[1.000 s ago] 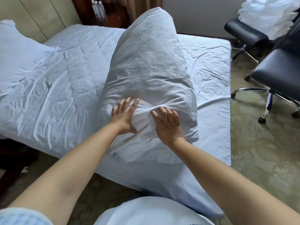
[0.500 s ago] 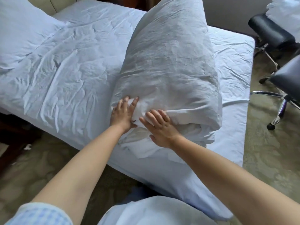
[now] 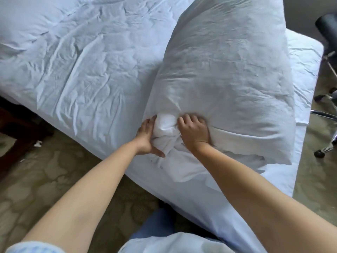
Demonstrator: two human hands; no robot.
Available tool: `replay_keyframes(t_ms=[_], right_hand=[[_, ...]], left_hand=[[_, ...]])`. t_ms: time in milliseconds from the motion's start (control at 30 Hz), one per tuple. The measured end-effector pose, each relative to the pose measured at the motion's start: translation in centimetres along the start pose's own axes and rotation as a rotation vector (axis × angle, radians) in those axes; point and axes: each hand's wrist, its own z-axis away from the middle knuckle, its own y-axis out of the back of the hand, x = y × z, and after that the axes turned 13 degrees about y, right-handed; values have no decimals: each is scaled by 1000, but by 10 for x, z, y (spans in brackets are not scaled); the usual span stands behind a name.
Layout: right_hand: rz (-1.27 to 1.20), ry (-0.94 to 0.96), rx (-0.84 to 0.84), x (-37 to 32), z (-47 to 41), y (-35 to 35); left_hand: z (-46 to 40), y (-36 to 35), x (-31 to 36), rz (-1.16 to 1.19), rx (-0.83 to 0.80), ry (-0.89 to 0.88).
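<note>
Gripping from both sides, your left hand [image 3: 146, 137] cups the bunched end [image 3: 166, 125] of the duvet roll [image 3: 224, 73], thumb underneath. Your right hand [image 3: 194, 131] digs curled fingers into the same wad; its fingertips are buried, so that hold is likely, not certain. The roll lies on the bed [image 3: 82, 70] near its right edge, its long axis running away from you and both hands equally close at its near end.
</note>
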Motion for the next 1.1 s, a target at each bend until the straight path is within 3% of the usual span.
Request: replay_keyframes(t_ms=[67, 133, 300, 433, 533, 800, 1000, 1100], right_hand=[[-79, -87, -16, 3, -12, 3], [-150, -145, -19, 3, -20, 5], [-207, -241, 63, 8, -31, 16], [-132, -297, 144, 28, -38, 27], [-18, -270, 123, 37, -31, 26], [-109, -238, -92, -13, -17, 19], [-65, -68, -158, -19, -36, 16], [-35, -40, -116, -16, -36, 17]], left_hand=[[1, -5, 4, -69, 11, -29], [1, -6, 7, -76, 122, -3], [-8, 9, 24, 115, 466, 17], [-20, 17, 50, 167, 591, 30], [-29, 21, 62, 174, 502, 62], [-20, 13, -3, -36, -19, 44], [-26, 9, 4, 136, 218, 124], [-31, 18, 9, 5, 465, 126]])
